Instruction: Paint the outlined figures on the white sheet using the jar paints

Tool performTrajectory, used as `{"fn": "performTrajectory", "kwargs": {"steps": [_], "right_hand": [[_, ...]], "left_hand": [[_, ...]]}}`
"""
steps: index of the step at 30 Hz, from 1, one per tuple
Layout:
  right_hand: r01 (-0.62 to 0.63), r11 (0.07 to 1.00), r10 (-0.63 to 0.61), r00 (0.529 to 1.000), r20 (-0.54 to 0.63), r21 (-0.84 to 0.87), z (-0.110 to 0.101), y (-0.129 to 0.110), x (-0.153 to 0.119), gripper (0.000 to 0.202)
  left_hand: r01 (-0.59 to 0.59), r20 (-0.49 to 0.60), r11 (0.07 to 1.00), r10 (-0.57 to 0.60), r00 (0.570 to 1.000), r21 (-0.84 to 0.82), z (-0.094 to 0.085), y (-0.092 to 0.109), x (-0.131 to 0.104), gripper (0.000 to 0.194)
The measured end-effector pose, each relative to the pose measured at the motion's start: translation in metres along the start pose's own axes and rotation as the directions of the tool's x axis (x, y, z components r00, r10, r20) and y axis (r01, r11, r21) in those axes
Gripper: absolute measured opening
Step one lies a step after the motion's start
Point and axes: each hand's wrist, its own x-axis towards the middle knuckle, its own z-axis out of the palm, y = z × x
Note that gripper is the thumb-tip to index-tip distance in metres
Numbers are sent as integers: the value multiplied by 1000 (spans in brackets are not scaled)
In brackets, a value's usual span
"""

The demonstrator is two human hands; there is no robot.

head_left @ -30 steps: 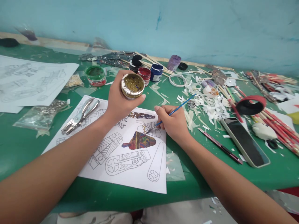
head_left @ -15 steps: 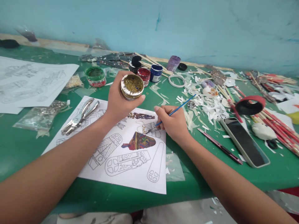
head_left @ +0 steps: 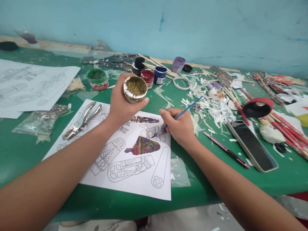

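Head view: I see the drawing sheet (head_left: 141,186) near the bench's (head_left: 24,157) front edge.
Left hand (head_left: 121,106): fingers clamped around the paint jar (head_left: 135,88), by the sheet's far edge.
Right hand (head_left: 179,125): fingers pinching the blue brush (head_left: 189,107), bristles leftward of them, inside the sheet's right edge.

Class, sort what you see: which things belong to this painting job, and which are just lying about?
In use:
blue paintbrush, in the right hand
ochre paint jar, in the left hand
printed sheet, under the paintbrush

Lying about:
phone
craft knife
clear bag
paper scraps
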Motion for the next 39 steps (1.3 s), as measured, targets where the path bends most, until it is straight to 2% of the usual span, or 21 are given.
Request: {"fn": "performTrajectory", "kwargs": {"steps": [8,14,24,39], "right_hand": [[-28,983,34,999,-30,179,2,6,6,53],[-31,984,36,999,-22,177,2,9,7,51],[-35,991,39,999,-33,126,3,10,6,47],[-40,995,42,999,-21,96,4,9,6,47]], "left_hand": [[23,23,1000,-23,999,8,-2,8,1,48],[78,34,997,-78,996,2,-2,13,1,43],[104,49,994,-105,993,22,-3,14,1,43],[85,28,996,-86,996,21,-3,16,1,44]]}}
